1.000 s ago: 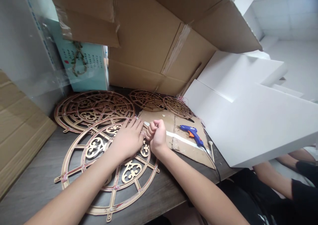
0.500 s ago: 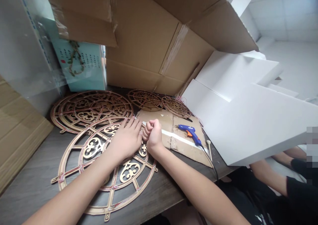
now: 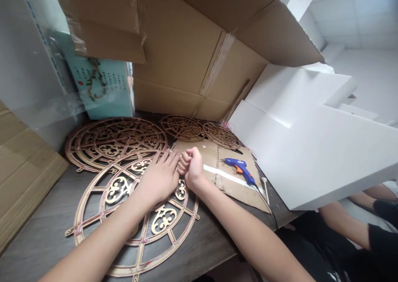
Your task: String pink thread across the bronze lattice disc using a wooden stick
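Fretwork panel [image 3: 144, 231] is set lower left-centre of the frame. Left hand [image 3: 159, 177] is laid flat across it; right hand [image 3: 192, 168] is curled tight by its upper-right rim, contents hidden.

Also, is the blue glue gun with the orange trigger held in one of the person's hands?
No, the blue glue gun lies on the flat brown cardboard sheet, apart from the left hand and the right hand.
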Available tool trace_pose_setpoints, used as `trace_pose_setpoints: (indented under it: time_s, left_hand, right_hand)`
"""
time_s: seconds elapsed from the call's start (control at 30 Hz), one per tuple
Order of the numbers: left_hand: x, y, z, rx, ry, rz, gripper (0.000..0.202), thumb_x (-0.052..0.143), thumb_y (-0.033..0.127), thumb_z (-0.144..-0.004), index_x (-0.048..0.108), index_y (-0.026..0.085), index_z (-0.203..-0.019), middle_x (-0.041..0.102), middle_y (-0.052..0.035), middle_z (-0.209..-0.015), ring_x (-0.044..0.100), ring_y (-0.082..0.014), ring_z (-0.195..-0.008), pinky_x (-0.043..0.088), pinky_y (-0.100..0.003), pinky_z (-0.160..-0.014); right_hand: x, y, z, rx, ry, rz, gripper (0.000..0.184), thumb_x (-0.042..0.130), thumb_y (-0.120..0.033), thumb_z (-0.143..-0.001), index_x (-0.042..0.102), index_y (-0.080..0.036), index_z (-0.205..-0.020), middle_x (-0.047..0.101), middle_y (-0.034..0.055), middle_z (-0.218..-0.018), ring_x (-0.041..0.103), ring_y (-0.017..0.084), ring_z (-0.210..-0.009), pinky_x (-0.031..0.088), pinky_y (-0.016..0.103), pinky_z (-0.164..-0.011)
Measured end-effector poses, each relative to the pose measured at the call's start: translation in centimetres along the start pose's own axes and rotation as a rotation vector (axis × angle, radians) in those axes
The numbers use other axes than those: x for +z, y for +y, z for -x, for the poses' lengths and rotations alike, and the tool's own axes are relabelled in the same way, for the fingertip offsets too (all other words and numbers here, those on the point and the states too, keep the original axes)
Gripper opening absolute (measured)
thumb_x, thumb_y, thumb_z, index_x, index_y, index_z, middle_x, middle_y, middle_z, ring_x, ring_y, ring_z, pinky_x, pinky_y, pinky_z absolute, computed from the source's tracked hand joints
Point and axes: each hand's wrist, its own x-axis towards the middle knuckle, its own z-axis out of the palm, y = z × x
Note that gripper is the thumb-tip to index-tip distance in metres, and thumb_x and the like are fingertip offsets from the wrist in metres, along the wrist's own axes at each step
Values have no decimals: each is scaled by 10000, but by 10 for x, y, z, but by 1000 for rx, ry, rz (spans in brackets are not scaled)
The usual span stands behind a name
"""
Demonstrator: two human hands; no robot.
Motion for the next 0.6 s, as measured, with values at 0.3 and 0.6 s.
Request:
trace_pose_setpoints:
  time_s: [0.3,0.6]
  left_hand:
    - [0,0,1,-13,-7,18,571,329,286,-983,429,74,-1503,397,-142,-1586,339,-316,-1485,246,-513,-1224]
    - [-6,2,2,-26,12,23,550,347,263,-974,450,139,-1501,350,-132,-1609,322,-308,-1496,213,-552,-1229]
  right_hand:
    - [-3,-9,9,7,-8,-26,428,324,-301,-875,160,-237,-485,113,-86,-408,46,83,-375,84,200,-346]
    - [-5,-5,8,28,-36,22,401,350,-272,-853,180,-238,-491,136,-92,-413,39,71,-375,56,197,-357]
